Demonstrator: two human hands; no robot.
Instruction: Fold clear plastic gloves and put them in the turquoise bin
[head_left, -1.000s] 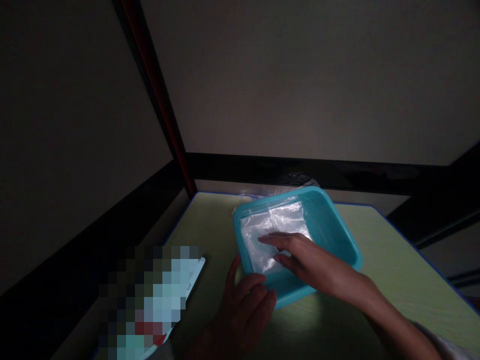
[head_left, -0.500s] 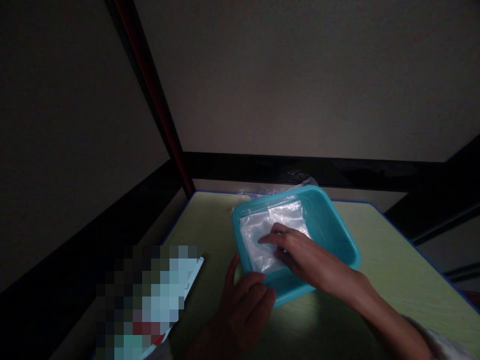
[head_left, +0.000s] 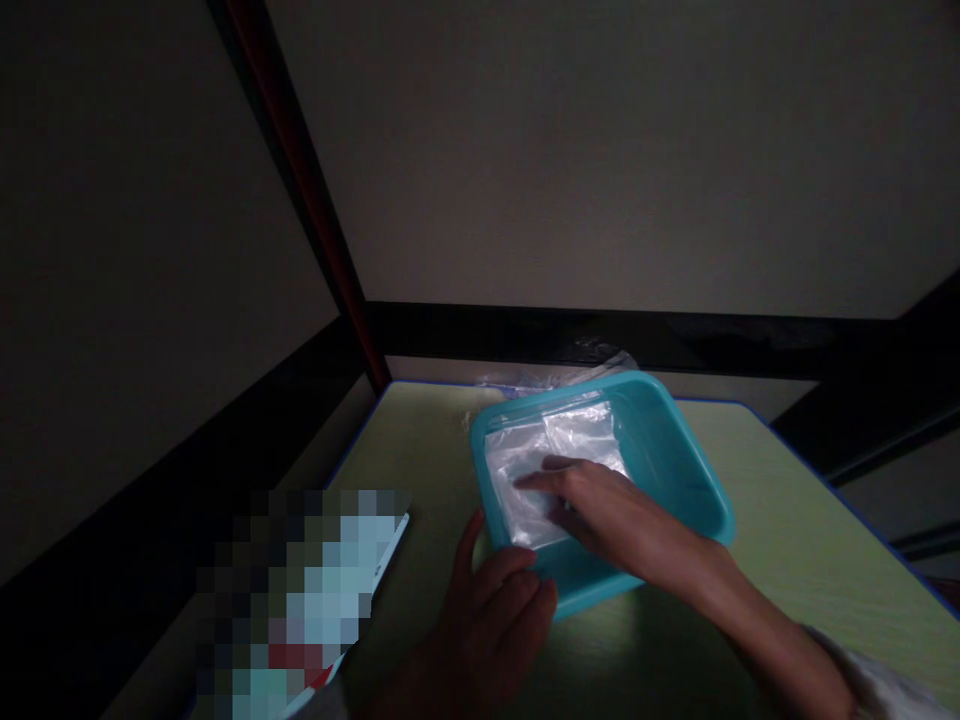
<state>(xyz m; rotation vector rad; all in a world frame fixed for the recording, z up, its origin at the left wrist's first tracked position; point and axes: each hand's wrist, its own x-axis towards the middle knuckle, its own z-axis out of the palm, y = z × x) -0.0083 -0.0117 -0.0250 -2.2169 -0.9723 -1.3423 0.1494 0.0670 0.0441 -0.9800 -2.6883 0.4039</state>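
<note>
A turquoise plastic basin (head_left: 679, 440) sits on the table, turned at a slant. Inside it, clear plastic bags (head_left: 517, 440) lie flat side by side on the left part of the floor. My left hand (head_left: 495, 610) grips the basin's near left corner, its fingers over the rim and thumb along the outer side. Reaching in from the right, my right hand (head_left: 600, 505) rests over the bags with the index finger stretched out and the thumb apart from it. Its fingertips touch or hover just above the plastic; no bag appears pinched. The palm hides part of the bags.
The pale green table (head_left: 795, 500) has a blue edge. Crumpled clear plastic (head_left: 600, 370) lies behind the basin at the far edge. On the left lies a light blue flat item (head_left: 390, 545), mostly pixelated. Walls (head_left: 637, 160) stand behind and to the left.
The basin has shifted slightly to the right, with my left hand still on its corner. My right index finger has straightened over the bags, and the other fingers have moved slightly.
</note>
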